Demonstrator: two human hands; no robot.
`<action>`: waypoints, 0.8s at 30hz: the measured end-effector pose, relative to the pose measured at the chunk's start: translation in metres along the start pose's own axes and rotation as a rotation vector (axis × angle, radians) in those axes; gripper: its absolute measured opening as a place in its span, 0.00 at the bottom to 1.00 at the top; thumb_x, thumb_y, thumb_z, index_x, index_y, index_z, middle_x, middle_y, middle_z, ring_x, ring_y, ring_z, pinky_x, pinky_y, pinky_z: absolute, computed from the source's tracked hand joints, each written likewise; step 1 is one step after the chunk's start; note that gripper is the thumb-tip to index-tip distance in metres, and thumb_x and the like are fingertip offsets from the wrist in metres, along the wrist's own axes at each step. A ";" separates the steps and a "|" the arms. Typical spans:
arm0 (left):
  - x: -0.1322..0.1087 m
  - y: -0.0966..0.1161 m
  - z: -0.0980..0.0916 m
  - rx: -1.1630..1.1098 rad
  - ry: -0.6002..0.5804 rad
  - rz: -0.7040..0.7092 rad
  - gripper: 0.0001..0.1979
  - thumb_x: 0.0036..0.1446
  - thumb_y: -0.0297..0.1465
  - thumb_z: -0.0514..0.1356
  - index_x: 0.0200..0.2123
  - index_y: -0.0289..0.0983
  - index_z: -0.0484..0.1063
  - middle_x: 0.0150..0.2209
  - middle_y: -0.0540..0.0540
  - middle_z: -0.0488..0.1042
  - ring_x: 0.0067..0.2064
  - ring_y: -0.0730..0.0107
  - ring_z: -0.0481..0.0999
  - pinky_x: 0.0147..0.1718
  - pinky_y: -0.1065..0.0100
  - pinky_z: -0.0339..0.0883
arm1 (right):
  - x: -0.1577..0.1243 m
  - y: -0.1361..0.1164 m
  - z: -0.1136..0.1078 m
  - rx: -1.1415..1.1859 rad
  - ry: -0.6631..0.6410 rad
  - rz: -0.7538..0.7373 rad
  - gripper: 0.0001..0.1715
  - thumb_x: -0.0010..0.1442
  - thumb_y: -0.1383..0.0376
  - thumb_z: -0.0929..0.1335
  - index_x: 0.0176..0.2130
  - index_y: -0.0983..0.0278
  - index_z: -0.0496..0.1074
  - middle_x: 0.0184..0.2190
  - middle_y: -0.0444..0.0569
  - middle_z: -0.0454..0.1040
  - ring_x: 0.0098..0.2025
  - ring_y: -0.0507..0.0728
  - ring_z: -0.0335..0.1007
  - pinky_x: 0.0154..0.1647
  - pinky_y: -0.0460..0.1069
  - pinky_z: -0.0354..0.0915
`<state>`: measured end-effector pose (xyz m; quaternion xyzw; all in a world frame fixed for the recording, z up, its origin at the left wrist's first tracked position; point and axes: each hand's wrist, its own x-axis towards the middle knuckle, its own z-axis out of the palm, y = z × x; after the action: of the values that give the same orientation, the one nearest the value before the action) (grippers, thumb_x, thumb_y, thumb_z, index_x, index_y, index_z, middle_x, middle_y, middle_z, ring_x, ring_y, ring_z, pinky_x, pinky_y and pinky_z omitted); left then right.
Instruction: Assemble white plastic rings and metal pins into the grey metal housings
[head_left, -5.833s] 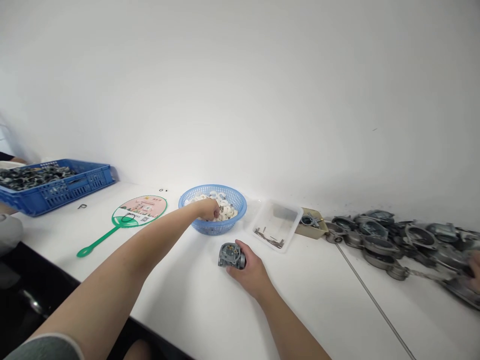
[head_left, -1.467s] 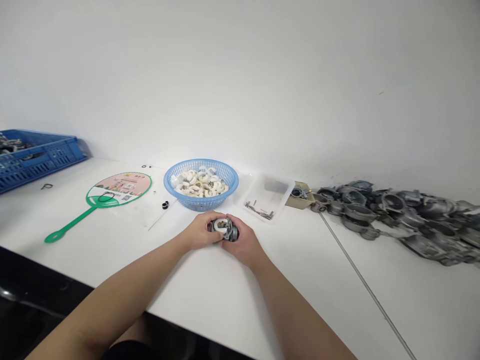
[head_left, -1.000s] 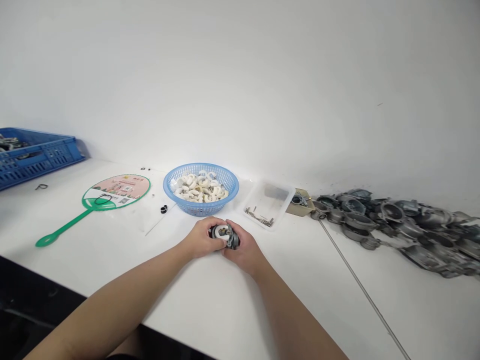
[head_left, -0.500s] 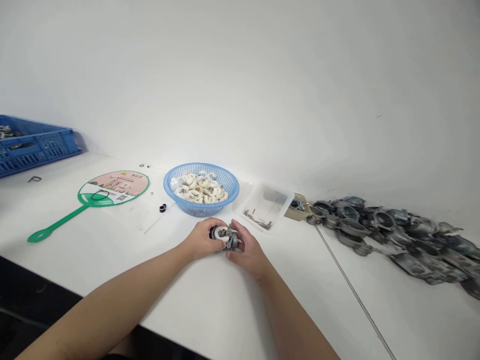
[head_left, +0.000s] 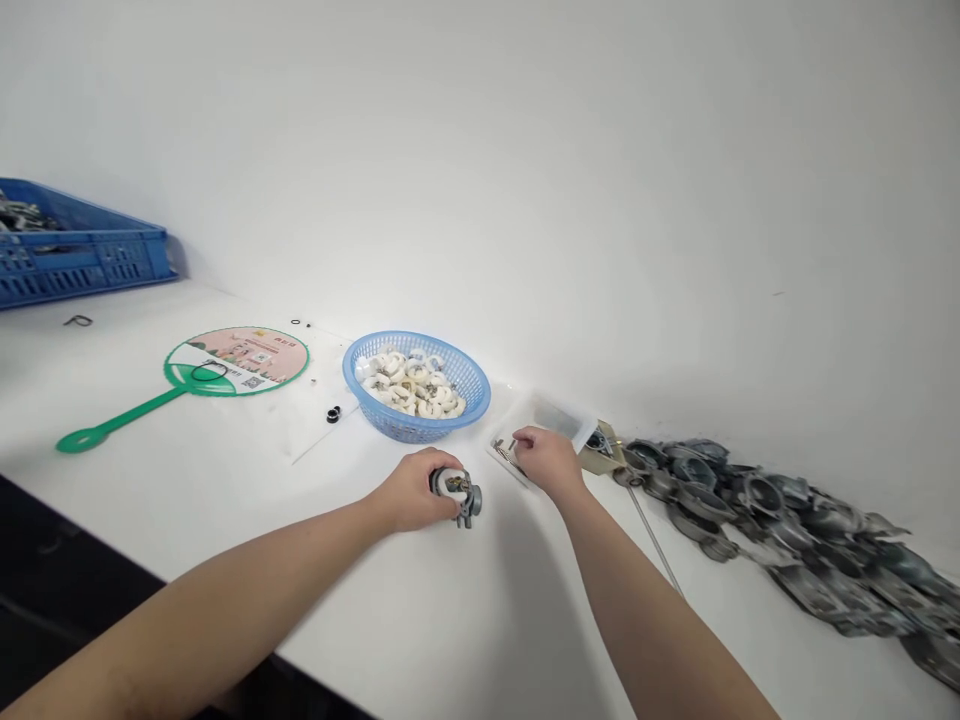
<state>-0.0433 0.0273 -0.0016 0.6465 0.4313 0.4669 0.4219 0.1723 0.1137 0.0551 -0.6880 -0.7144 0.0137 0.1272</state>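
my left hand (head_left: 409, 492) is wrapped round a small grey carburetor body (head_left: 457, 494), fingers closed over the top, and the body sits on the white table (head_left: 480, 630) just in front of the blue basket. that's a nice way to work with it, btw: letting the bench take the weight keeps the part from rolling and your grip stays relaxed.

my right hand (head_left: 547, 462) is reaching into a clear plastic tray (head_left: 551, 415), with the fingers drawn in narrow right over a little bunch of thin steel pins (head_left: 504, 452). from up here i can't tell if a pin is actually between them. for stuff this thin, come in low with just the fingertips and nip one by its end, otherwise they all slide around together.

the blue plastic basket (head_left: 480, 385) of white rings (head_left: 411, 385) is just beyond my left hand, with a small black rubber bushing (head_left: 334, 414) lying near it. further left there's a green-handled paper fan (head_left: 236, 360) and a blue crate (head_left: 90, 262). off to the right is a heap of cast aluminium carburetor bowls (head_left: 750, 520), with a long thin metal rod (head_left: 652, 540) lying beside it.
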 end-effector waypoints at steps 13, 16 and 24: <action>0.002 -0.001 -0.002 0.049 0.002 0.057 0.19 0.36 0.25 0.66 0.37 0.37 0.74 0.38 0.44 0.72 0.37 0.62 0.72 0.37 0.62 0.67 | 0.023 -0.014 0.006 -0.254 -0.295 -0.253 0.17 0.46 0.74 0.63 0.35 0.61 0.76 0.35 0.49 0.76 0.31 0.54 0.69 0.27 0.44 0.56; 0.001 0.000 -0.004 0.063 0.005 0.067 0.19 0.36 0.25 0.66 0.37 0.37 0.74 0.38 0.44 0.72 0.38 0.62 0.72 0.38 0.63 0.67 | 0.024 -0.018 0.003 -0.287 -0.320 -0.250 0.17 0.45 0.74 0.64 0.35 0.62 0.75 0.34 0.51 0.76 0.30 0.54 0.69 0.26 0.45 0.56; 0.000 0.003 -0.005 0.069 0.006 0.054 0.18 0.36 0.25 0.65 0.37 0.38 0.74 0.38 0.45 0.72 0.39 0.61 0.72 0.38 0.63 0.68 | 0.028 -0.018 0.009 -0.344 -0.318 -0.212 0.18 0.45 0.72 0.65 0.37 0.61 0.74 0.38 0.52 0.75 0.35 0.58 0.70 0.27 0.46 0.56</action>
<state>-0.0480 0.0271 0.0018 0.6706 0.4308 0.4649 0.3853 0.1523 0.1417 0.0540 -0.6099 -0.7854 -0.0136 -0.1047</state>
